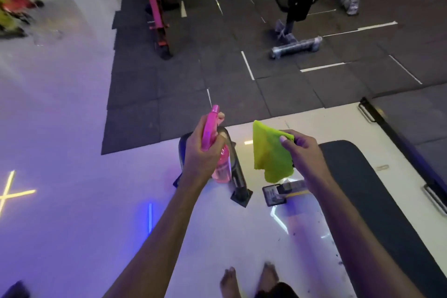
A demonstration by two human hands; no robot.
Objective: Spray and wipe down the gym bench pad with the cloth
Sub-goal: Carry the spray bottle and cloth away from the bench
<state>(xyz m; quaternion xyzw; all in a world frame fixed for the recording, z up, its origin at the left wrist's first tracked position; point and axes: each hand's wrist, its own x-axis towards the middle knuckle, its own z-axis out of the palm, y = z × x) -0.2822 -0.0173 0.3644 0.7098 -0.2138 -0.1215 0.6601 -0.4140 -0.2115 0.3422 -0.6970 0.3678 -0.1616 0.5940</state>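
The left hand point(200, 152) is wrapped around a pink spray bottle point(215, 147), fingers curled about its upper part and one fingertip showing past the pink head at the top; the clear pink body hangs out below the palm. Just behind that grip stands a dark metal frame leg point(235, 172) with a square foot on the glossy white floor point(72, 152). To the right of the bottle, apart from it, a yellow-green cloth point(271, 152) hangs down, pinched at its upper right corner between thumb and fingers of the right hand point(302, 152). Below the hanging cloth lies what looks like a small dark labelled part of the frame, too blurred to make out. Right of that gripping hand, and lower, stretches the black bench pad point(367, 201), neither hand nor cloth touching it. Near the bottom edge, between the forearms, two bare feet point(249, 280) stand on the floor.
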